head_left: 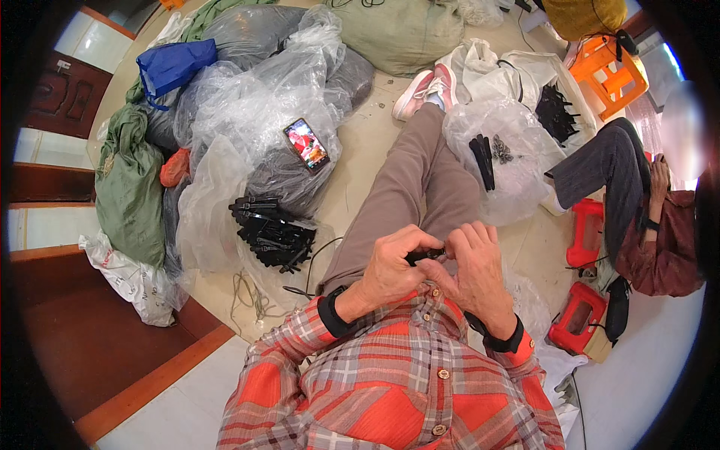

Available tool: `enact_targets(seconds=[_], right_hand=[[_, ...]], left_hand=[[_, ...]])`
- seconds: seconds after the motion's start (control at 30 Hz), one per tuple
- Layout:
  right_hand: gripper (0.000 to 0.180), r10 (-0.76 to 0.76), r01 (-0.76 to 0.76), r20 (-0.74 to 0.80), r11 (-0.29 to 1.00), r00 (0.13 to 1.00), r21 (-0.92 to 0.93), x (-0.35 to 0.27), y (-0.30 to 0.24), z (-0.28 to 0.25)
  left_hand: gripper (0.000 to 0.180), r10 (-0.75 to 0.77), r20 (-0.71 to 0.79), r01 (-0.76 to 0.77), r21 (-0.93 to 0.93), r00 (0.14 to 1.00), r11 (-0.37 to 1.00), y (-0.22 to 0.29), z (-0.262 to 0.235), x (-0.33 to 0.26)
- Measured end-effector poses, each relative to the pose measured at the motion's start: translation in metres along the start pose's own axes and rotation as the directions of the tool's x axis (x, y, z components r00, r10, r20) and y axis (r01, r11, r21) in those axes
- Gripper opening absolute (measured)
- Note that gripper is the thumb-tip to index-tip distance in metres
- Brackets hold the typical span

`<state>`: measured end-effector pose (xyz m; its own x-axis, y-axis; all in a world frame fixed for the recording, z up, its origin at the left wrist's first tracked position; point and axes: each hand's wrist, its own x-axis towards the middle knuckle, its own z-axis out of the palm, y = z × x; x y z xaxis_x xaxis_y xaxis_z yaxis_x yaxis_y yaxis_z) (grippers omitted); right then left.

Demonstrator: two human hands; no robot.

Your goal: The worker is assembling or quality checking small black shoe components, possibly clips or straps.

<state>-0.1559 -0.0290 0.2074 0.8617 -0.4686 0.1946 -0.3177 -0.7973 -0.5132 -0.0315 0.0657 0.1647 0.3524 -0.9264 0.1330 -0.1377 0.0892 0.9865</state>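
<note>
1. Progress: both hands work one small black plastic part [424, 255] over the lap, so one piece is in hand and not finished, as I judge it.
2. Done or waiting stock: a heap of black plastic pieces [271, 231] lies on a clear plastic bag on the tiled floor [360, 142], left of the outstretched leg. I can't tell whether that heap is finished or raw.
3. More dark pieces [487, 157] sit inside a translucent bag right of the leg, and another batch [555, 112] in a white bag beyond it. Judging by the volume, a lot is left.
4. Left hand [394, 266]: fingers curled, thumb and forefinger pinching the left end of the part; wrist bent inward, black wrist band showing.
5. Right hand [472, 274]: back of hand up, fingers closed around the part's right end; exact finger contact is hidden.
6. Hands touch each other at the part, just above the plaid shirt.
7. A lit smartphone [306, 143] rests on the bags, well apart from the hands.
8. Another person [645, 225] sits by the right edge.
</note>
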Motion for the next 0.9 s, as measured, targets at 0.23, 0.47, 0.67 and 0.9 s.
enact_targets(seconds=[0.23,0.47,0.67,0.9], right_hand=[[0.019,-0.037,0.038,0.006,0.992,0.999,-0.120,-0.006,0.007,0.016],[0.013,-0.033,0.032,-0.027,0.999,0.999,-0.018,-0.015,0.012,0.023],[0.014,0.187,-0.122,-0.229,0.955,0.955,0.271,-0.024,-0.003,0.022],[0.039,0.451,-0.323,0.186,0.248,0.873,0.913,-0.022,0.003,0.030]], left_hand=[[0.016,-0.021,-0.041,0.025,0.096,0.999,0.995,-0.003,0.001,-0.006],[0.017,-0.122,0.024,0.121,0.039,0.992,0.992,0.004,-0.002,-0.007],[0.018,-0.220,-0.005,0.210,-0.283,0.975,0.936,0.019,0.005,-0.012],[0.019,-0.241,0.094,0.250,-0.579,0.966,0.776,0.017,0.001,-0.007]])
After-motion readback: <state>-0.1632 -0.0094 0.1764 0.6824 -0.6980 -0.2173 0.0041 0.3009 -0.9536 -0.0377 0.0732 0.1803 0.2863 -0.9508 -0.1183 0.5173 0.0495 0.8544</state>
